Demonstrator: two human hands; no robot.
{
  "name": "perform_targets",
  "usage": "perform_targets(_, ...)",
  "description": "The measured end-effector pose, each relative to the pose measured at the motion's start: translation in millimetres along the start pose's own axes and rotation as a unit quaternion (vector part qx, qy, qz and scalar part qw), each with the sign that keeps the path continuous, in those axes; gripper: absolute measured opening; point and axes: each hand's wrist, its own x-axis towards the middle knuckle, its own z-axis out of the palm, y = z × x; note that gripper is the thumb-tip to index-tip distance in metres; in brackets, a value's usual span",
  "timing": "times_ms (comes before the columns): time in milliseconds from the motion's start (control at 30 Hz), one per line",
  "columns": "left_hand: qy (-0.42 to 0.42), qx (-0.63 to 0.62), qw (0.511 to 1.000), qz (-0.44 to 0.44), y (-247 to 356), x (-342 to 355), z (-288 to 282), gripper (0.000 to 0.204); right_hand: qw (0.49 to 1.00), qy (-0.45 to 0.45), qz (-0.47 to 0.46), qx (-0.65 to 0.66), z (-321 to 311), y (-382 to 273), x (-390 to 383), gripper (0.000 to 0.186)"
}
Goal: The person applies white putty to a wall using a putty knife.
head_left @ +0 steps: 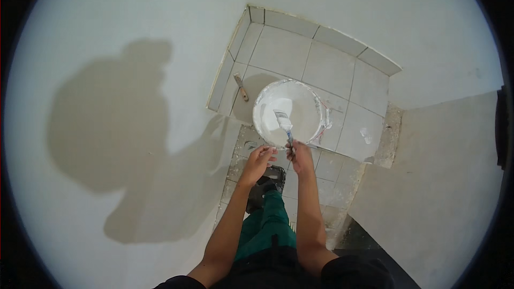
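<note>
My right hand (300,157) is closed round the handle of a putty knife (283,121). Its wide blade, smeared with white paste, reaches over the mouth of a white bucket (259,116). Paste (292,109) shows inside the bucket, and dried smears coat its rim. Just in front of the near rim is my left hand (259,164), its fingers loosely bent and a little apart, with white on the fingertips. I see no tool in it. A second scraper (242,88) with a wooden handle lies on the tiles left of the bucket.
The bucket stands on a raised tiled ledge (281,48) edged with low tile skirting. Pale walls (332,0) close in behind and on both sides. Below are a tiled step (326,168) and my dark shoe (273,176). A dark opening (369,246) lies at the lower right.
</note>
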Motion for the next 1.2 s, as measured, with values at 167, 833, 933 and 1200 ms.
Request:
perform_targets(167,-0.030,0.006,1.000,0.003,13.1,-11.6,12.4,0.037,0.985,-0.039,0.056,0.156,4.3,2.5,-51.2,0.018)
perform_targets(833,-0.015,0.039,0.999,0.020,34.8,-38.0,24.1,0.031,0.986,-0.110,-0.030,0.123,25.9,-25.7,-95.8,0.047)
perform_targets(933,0.017,0.068,0.996,0.057,39.6,-38.8,28.4,0.030,0.956,-0.203,-0.030,0.208,19.5,-24.4,-105.1,0.049)
perform_targets(1200,-0.073,0.009,0.994,0.078,81.4,-48.0,62.7,0.030,0.888,-0.359,0.048,0.285,11.6,-35.9,-107.3,0.056)
